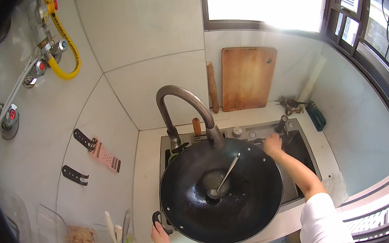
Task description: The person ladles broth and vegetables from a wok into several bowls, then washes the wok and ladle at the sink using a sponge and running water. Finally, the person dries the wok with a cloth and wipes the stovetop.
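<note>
A large black wok (223,225) rests across the sink, under the faucet. My left hand (161,236) grips its near-left black loop handle (156,218). At the far-right side, my right hand (272,145) is closed around the other handle (258,140), mostly covered by the fingers. A metal ladle (229,172) lies in the wok, bowl down in a small pool of cloudy liquid (210,179) at the bottom. The curved metal faucet (186,95) arches over the wok's far rim; I cannot tell whether water runs.
The steel sink (295,182) shows right of the wok. Behind stand a wooden cutting board (249,77) and a wooden rod (212,87). A pink grater (105,155) hangs on the left wall. Utensils (121,236) stand near left; a green brush (316,116) leans far right.
</note>
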The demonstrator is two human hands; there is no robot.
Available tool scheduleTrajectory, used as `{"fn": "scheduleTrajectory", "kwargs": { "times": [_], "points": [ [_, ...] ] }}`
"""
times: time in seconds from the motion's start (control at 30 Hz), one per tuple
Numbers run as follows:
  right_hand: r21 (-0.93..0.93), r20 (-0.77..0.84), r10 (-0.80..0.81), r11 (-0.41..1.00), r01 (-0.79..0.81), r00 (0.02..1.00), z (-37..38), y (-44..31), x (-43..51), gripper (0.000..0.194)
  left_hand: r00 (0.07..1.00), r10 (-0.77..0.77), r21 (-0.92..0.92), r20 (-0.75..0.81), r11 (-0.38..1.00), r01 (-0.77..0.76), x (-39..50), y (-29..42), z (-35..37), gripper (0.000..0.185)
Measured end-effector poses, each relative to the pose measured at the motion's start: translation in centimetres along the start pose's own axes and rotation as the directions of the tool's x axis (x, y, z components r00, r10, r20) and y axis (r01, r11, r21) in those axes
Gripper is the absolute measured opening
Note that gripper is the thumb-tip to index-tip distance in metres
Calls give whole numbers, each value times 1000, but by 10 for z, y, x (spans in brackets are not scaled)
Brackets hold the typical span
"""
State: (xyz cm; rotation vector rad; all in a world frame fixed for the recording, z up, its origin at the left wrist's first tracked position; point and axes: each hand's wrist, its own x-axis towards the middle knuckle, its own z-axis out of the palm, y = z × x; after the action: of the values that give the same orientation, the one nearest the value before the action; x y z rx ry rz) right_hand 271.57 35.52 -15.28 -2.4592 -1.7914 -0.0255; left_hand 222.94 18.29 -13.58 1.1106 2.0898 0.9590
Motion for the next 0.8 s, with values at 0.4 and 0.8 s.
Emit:
{"fn": "scheduleTrajectory", "kwargs": {
  "times": [0.4,0.8],
  "points": [
    [-392,177,-861,383,836,477,16,-100,-48,13,987,136,71,90,987,-142,-1,12,-5,43],
    [76,-230,-369,916,395,900,-119,16,-147,19,993,90,117,78,988,-99,16,-19,3,47]
  ]
}}
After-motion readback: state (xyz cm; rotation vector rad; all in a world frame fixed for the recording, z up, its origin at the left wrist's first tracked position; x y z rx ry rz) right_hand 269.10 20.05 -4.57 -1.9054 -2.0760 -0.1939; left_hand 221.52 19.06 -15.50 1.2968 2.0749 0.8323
